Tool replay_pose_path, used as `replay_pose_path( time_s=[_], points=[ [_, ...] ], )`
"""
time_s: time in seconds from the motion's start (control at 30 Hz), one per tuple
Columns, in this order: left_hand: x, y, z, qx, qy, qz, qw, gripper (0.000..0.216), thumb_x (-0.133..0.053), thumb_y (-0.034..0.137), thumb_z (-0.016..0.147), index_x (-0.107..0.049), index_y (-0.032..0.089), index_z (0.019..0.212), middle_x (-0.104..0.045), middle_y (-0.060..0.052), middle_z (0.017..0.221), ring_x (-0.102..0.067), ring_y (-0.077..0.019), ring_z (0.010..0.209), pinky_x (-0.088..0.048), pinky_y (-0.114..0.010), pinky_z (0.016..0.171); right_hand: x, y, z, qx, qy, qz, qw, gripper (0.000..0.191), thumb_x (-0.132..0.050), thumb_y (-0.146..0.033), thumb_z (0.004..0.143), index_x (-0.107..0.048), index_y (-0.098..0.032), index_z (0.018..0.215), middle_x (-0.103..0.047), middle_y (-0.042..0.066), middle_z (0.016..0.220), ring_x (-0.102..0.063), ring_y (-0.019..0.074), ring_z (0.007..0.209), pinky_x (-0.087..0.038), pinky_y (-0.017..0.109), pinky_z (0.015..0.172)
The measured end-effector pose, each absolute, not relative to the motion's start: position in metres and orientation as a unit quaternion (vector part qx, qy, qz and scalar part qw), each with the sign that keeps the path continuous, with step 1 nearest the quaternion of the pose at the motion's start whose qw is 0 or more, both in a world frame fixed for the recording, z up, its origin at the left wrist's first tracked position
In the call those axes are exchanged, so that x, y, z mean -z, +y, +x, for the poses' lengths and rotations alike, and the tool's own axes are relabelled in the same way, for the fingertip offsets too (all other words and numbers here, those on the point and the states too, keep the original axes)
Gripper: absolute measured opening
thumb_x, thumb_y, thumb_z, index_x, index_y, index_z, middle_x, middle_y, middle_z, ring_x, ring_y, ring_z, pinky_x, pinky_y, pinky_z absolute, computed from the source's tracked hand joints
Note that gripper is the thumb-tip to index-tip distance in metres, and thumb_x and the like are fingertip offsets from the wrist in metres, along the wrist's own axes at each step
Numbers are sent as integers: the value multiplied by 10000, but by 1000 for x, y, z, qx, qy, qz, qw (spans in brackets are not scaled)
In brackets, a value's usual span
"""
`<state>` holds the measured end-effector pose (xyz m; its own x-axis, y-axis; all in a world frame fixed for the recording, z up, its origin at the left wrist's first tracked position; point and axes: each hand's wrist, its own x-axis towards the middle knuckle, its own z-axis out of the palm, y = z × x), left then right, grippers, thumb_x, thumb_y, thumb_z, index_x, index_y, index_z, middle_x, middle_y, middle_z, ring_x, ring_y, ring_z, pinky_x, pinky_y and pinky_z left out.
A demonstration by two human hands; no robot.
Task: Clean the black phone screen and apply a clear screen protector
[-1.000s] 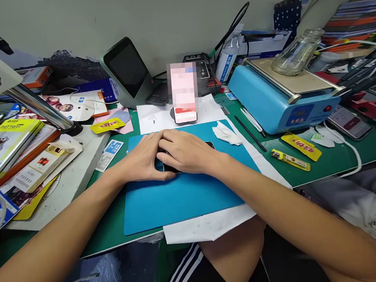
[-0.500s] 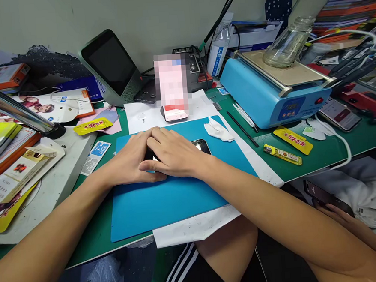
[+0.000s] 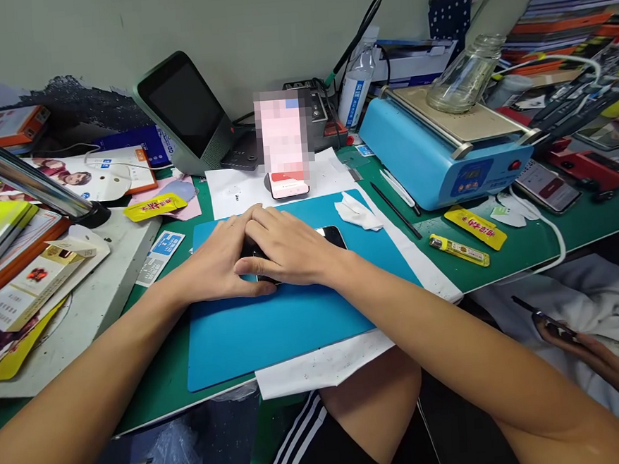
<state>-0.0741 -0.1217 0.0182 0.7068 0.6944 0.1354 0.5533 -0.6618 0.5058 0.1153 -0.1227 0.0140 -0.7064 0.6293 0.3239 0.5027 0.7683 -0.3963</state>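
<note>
A black phone (image 3: 332, 235) lies flat on the blue mat (image 3: 274, 326) at the middle of the desk. My left hand (image 3: 219, 263) and my right hand (image 3: 290, 251) both rest on top of it, fingers together and pressed down, fingertips meeting near the mat's far edge. Only the phone's right end shows past my right hand; the rest is hidden. A crumpled white wipe (image 3: 358, 213) lies on the mat to the right of my hands. A second phone (image 3: 288, 184) stands propped just behind the mat.
A blue heating machine (image 3: 442, 155) with a glass jar (image 3: 462, 76) stands at the right; a yellow lighter (image 3: 459, 250) and black pen (image 3: 395, 200) lie before it. A grey screen device (image 3: 184, 113) sits behind. Booklets pile at left. Another person's hand (image 3: 588, 350) holds a phone, lower right.
My hands have stayed pressed on the phone, shifting only slightly. The view has drifted a little, and the other person's hand at lower right has moved further right.
</note>
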Motion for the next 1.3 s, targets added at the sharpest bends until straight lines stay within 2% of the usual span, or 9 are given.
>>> replay_pose_path(
  time_s=[0.23, 0.33, 0.5, 0.63, 0.87, 1.0, 1.1, 1.2, 1.3],
  points=[
    [-24, -123, -72, -169, 352, 889, 238, 646, -800, 529, 699, -516, 209, 1184, -575, -92, 1208, -566, -313, 1094, -494, -445, 915, -20, -121, 116, -185, -903, -317, 224, 611, -246, -720, 973, -548, -189, 978, -590, 103, 1083, -509, 228, 932, -429, 390, 810],
    [-24, -123, -74, -172, 349, 885, 254, 775, -817, 546, 688, -485, 206, 1300, -586, -102, 1240, -573, -318, 1113, -484, -457, 954, -23, -119, 116, -199, -901, -316, 221, 593, -258, -725, 968, -534, -200, 961, -595, 104, 1063, -510, 240, 936, -437, 401, 802],
    [-20, -124, -79, -185, 348, 881, 262, 1127, -825, 586, 697, -210, 224, 1570, -485, -152, 1469, -495, -372, 1312, -402, -522, 1102, -24, -118, 117, -211, -896, -312, 237, 593, -301, -755, 932, -525, -205, 933, -587, 81, 986, -509, 229, 884, -449, 400, 795],
    [-15, -125, -81, -213, 340, 878, 262, 1189, -809, 557, 734, -84, 237, 1620, -476, -163, 1492, -495, -372, 1334, -407, -516, 1110, -22, -118, 116, -218, -894, -301, 251, 627, -262, -769, 921, -542, -208, 909, -578, 97, 1014, -510, 239, 906, -463, 396, 783],
    [-15, -124, -83, -216, 332, 888, 233, 1000, -769, 533, 783, -258, 223, 1585, -630, -121, 1321, -605, -307, 1157, -480, -437, 993, -40, -118, 143, -199, -871, -285, 348, 637, -238, -706, 972, -630, -212, 885, -628, 89, 960, -584, 245, 971, -466, 413, 894],
    [-17, -125, -83, -205, 350, 890, 207, 795, -708, 544, 839, -427, 201, 1499, -688, -92, 1222, -621, -269, 1070, -478, -405, 948, -49, -122, 192, -169, -809, -405, 392, 459, -385, -569, 1019, -674, -226, 919, -689, 78, 981, -641, 239, 965, -491, 395, 868],
    [-16, -124, -80, -225, 374, 878, 198, 537, -611, 523, 918, -599, 190, 1340, -730, -76, 1132, -632, -252, 1031, -480, -374, 900, -37, -124, 223, -74, -739, -534, 405, 321, -492, -467, 989, -666, -232, 855, -681, 68, 889, -639, 247, 875, -491, 398, 788],
    [-14, -121, -79, -248, 406, 859, 189, 433, -491, 509, 991, -684, 192, 1213, -756, -61, 1031, -650, -235, 949, -482, -351, 832, -19, -123, 234, -42, -716, -583, 383, 178, -571, -365, 918, -666, -232, 847, -687, 77, 890, -630, 257, 838, -479, 387, 707],
    [-11, -118, -80, -276, 435, 837, 184, 438, -397, 492, 1037, -699, 204, 1171, -760, -47, 933, -668, -225, 899, -478, -339, 821, -7, -120, 234, -15, -729, -598, 332, 177, -573, -344, 891, -692, -224, 945, -702, 95, 986, -644, 268, 902, -501, 391, 737]
  ],
)
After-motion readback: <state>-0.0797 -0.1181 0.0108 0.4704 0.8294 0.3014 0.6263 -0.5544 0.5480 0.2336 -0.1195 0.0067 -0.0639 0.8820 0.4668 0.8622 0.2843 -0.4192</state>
